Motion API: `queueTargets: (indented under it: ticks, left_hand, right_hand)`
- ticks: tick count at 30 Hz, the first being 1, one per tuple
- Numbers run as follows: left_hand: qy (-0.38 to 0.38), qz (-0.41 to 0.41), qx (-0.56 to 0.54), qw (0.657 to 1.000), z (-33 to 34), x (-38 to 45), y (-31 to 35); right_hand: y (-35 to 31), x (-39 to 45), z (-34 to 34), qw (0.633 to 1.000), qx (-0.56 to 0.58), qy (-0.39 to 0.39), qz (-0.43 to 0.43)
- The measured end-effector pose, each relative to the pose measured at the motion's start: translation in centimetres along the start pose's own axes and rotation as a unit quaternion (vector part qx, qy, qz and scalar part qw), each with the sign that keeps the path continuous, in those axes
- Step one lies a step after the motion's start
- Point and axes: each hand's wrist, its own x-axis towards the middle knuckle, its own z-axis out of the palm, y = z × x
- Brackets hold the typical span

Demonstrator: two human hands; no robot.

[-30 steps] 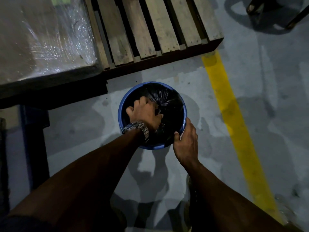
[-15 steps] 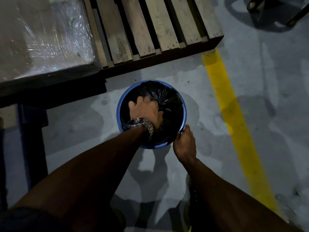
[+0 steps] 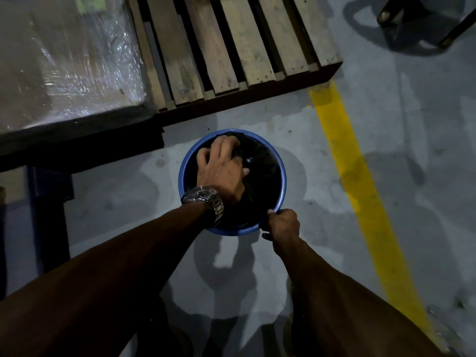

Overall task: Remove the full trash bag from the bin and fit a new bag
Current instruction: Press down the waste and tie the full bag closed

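Note:
A round blue bin (image 3: 282,176) stands on the grey floor just below me. A black trash bag (image 3: 262,173) lies inside it. My left hand (image 3: 221,168), with a metal watch on the wrist, is down in the bin, fingers curled on the black plastic near the far rim. My right hand (image 3: 283,224) grips the near right edge of the bin where the bag meets the rim. The bin's inside is dark and what lies under the bag is hidden.
A wooden pallet (image 3: 231,47) lies just beyond the bin. A large load wrapped in clear film (image 3: 64,60) sits at the upper left. A yellow floor line (image 3: 360,189) runs past on the right. Dark chair legs (image 3: 412,21) stand at the top right.
My left hand has moved from the bin's near side toward the far rim, over the bag. My right hand has slid lower along the near right rim and closed on it.

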Motion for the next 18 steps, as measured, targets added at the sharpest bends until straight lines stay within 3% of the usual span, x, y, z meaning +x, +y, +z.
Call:
queueTargets:
  ticks: [9,14,18]
  left_hand:
    - [0.028,-0.070,-0.031,0.997,-1.4,-0.5,-1.1]
    - [0.015,-0.036,-0.044,0.998,-1.1,-0.7,-0.1]
    - [-0.008,0.016,-0.050,0.999,-0.6,-0.9,0.5]
  right_hand:
    - [-0.9,-0.2,0.0,1.000,0.028,-0.004,0.013]
    - [-1.4,-0.5,0.2,1.000,0.002,0.000,0.009]
    - [-1.2,-0.3,0.4,0.997,0.050,-0.061,-0.019]
